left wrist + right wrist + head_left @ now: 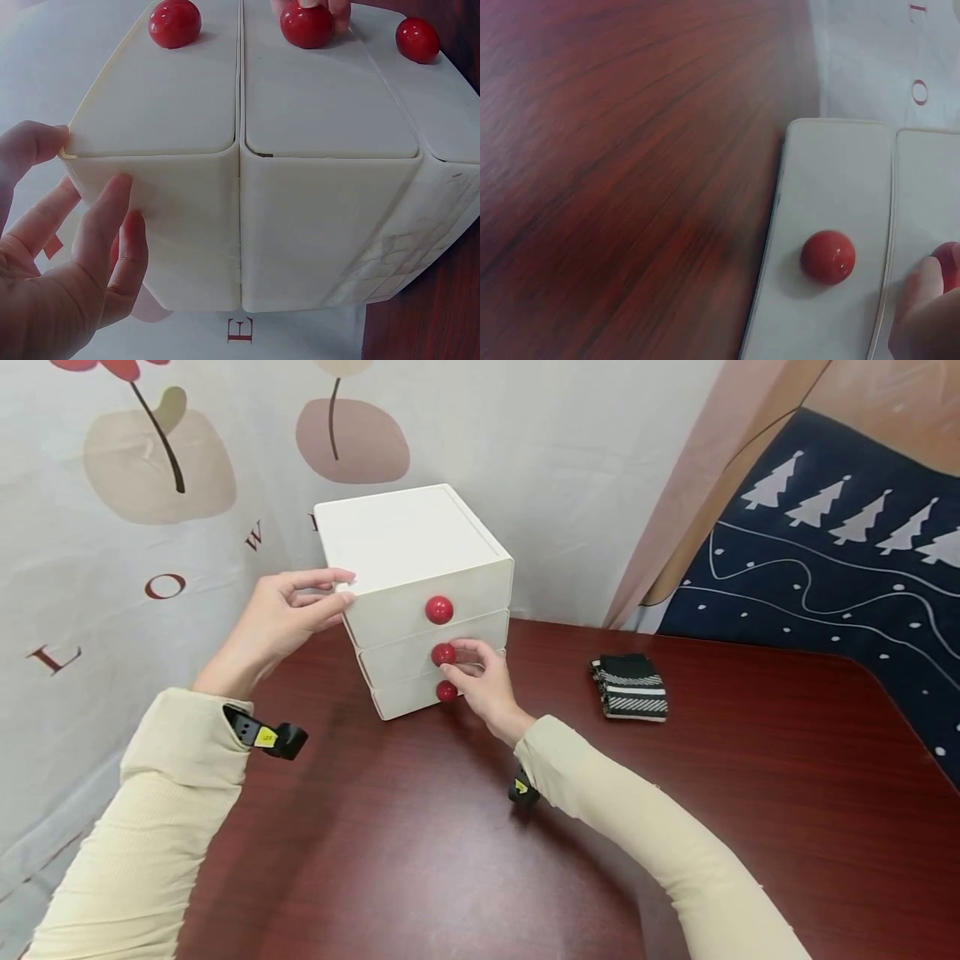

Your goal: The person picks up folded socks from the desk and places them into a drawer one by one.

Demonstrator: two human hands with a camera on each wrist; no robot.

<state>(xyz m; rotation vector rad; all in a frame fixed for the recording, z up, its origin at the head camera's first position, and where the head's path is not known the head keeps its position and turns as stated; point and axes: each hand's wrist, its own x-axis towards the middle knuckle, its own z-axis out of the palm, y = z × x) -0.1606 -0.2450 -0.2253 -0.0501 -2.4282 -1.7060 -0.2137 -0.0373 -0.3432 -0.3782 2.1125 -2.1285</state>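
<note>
Both my hands are on the white drawer box [408,593], which stands on the dark red table [450,860] close to the curtain [112,568] with the flower print. With my right hand [480,681] I pinch the red knob of the middle drawer [443,653] between thumb and fingers; in the right wrist view only a fingertip shows at the edge against that knob, so the grip is plainer from the head view. My left hand [281,614] rests on the box's left side near the top edge, fingers fairly straight, their tips [112,206] pressing flat against the wall and the thumb at the upper corner. It steadies the box and curls round nothing.

The box has three drawers stacked one above the other, each with a round red knob in the middle of its front. The top knob [438,609] sits just above the one I pinch, and the bottom knob [446,692] is just below it, close beside my right hand. All three drawer fronts look level with each other; I cannot tell whether the middle one has come out at all.

To the right of the box, well apart from it, a folded pair of black and white striped socks [630,687] lies on the table. Beyond the table's right corner is a dark blue cloth [840,560] with white trees on it. My sleeves [150,827] are cream, each with a small black device at the wrist.
</note>
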